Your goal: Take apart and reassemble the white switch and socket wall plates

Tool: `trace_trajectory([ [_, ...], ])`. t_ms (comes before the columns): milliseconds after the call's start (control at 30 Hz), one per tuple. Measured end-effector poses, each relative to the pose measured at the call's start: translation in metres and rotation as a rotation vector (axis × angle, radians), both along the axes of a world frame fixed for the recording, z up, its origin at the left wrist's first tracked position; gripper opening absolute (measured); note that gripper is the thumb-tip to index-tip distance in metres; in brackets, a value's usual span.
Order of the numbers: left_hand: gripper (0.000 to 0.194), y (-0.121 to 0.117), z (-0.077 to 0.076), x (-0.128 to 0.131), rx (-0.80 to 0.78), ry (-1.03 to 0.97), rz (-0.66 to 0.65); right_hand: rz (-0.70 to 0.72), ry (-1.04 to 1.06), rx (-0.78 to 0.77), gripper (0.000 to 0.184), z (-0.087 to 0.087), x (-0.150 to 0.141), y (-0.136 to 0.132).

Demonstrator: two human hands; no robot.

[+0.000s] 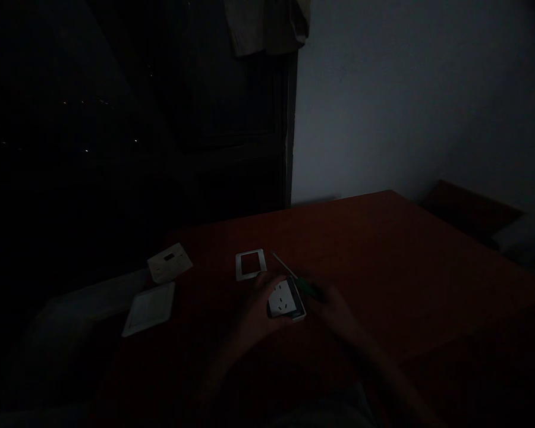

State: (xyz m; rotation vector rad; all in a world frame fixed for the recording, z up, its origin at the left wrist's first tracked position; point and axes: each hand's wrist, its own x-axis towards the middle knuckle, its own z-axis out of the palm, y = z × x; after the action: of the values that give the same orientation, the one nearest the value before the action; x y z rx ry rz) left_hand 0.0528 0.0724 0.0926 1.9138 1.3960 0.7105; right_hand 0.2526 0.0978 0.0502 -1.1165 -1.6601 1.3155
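My left hand (pixel 262 306) is closed around a wall socket (pixel 283 299), its white face with several slots turned up toward me and a dark border along its right side. In my right hand (pixel 334 304) is a screwdriver (pixel 310 288) with a green handle; its thin metal shaft points up and to the left, past the socket's far edge. Just beyond my left hand a white rectangular frame (pixel 239 267) lies flat on the table. The room is very dark, so the finger details of my right hand are hard to see.
The reddish-brown table (pixel 392 261) reaches back to a pale wall (pixel 405 107). At the left lie a white plate-like panel (pixel 149 309) and a pale sheet (pixel 181 264) with a dark rectangle. A dark window (pixel 93 119) with small lights stands behind, and cloth (pixel 267 27) hangs above.
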Motion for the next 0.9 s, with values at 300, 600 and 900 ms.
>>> trace_trajectory([
  [300,0.078,-0.002,-0.003,-0.001,-0.019,-0.029,0.023,0.004,-0.009,0.007,0.033,-0.005,0.001,0.002],
  [600,0.087,-0.002,-0.012,-0.004,-0.012,-0.012,0.012,0.008,-0.019,0.024,0.033,-0.004,0.0,0.003],
  [900,0.074,-0.005,-0.008,-0.004,-0.042,0.003,-0.008,0.011,-0.027,0.023,0.029,-0.006,0.0,0.003],
])
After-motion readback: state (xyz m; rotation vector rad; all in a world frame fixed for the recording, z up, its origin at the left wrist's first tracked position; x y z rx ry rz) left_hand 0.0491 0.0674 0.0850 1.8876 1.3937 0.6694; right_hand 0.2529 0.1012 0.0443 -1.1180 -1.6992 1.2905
